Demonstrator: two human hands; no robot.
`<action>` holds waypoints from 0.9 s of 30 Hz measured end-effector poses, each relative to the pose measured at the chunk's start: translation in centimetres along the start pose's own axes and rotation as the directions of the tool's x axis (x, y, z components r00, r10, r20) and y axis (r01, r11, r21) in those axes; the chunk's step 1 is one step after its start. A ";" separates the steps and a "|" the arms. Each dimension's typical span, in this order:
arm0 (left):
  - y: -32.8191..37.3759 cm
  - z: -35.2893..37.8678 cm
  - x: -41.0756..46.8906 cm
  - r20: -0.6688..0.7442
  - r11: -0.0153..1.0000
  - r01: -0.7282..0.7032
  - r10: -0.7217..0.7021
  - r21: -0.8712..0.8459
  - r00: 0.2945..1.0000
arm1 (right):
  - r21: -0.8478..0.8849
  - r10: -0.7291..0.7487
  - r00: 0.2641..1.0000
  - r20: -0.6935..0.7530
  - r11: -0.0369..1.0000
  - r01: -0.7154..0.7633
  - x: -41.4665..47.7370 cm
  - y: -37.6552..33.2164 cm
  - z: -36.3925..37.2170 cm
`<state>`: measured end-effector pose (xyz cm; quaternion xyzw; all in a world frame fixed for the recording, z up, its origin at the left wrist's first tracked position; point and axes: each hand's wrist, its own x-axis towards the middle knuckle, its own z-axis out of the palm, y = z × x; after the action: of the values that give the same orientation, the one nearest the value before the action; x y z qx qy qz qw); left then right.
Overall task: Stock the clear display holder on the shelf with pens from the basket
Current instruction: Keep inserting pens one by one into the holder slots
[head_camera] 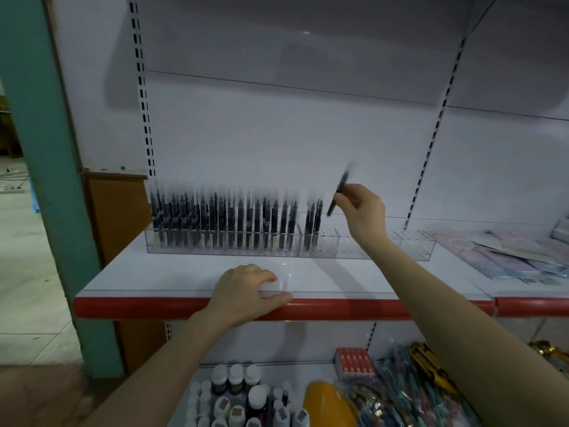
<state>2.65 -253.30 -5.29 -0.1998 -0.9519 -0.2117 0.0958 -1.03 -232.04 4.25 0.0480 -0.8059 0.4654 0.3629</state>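
A long clear display holder (418,246) stands at the back of the white shelf (172,272). Its left part is packed with several upright dark pens (221,217), and its right part shows bare slots. My right hand (363,211) pinches one dark pen (338,192), tilted, above the holder just right of the last standing pens. My left hand (246,291) rests on the shelf's front edge, fingers loosely curled, holding nothing. The basket is out of sight.
The shelf has a red front strip (338,308). Flat pastel packets (508,257) lie on it at the right. On the lower shelf are small ink bottles (237,392), a red box (354,360), a yellow object (326,402) and bagged pens (400,392). A teal pillar (46,149) stands at left.
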 end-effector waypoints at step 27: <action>-0.7 0.8 0.7 -0.013 1.000 0.026 -0.026 -0.014 1.000 | -0.305 0.188 0.962 0.199 0.945 -0.122 0.8 3.3 3.5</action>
<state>1.60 -253.28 -6.06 -0.1866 -0.9522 -0.2210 0.0979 -4.85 -232.72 1.35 -0.0171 -0.9025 0.3611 0.2342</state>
